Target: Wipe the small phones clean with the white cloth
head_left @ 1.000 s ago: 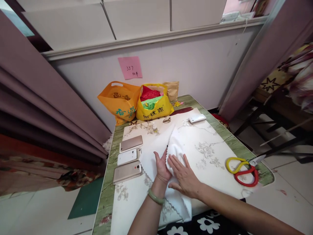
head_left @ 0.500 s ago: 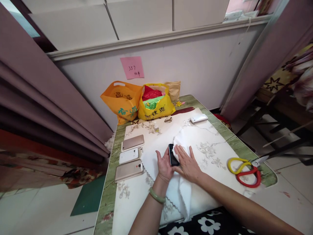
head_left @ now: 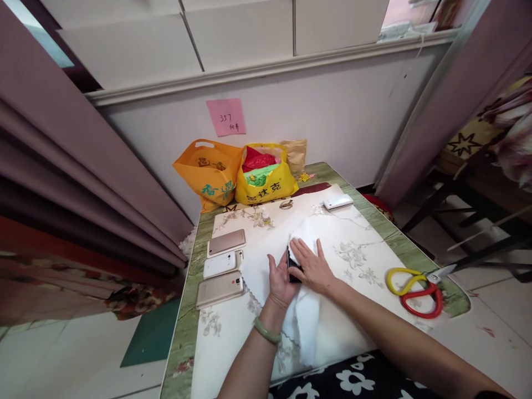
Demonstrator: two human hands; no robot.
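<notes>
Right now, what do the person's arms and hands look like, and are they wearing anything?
The left hand and the right hand wear no gloves, and both forearms are bare. A smooth, rounded, pale green bangle circles the left wrist; nothing shows on the right wrist.

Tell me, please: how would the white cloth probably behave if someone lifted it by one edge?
The cloth would probably hang floppy, since it lies in loose folds near the right hand. It looks light for its size, because its visible edge appears thin. It seems unlikely to roll, as part of it spreads out over the table.
</notes>
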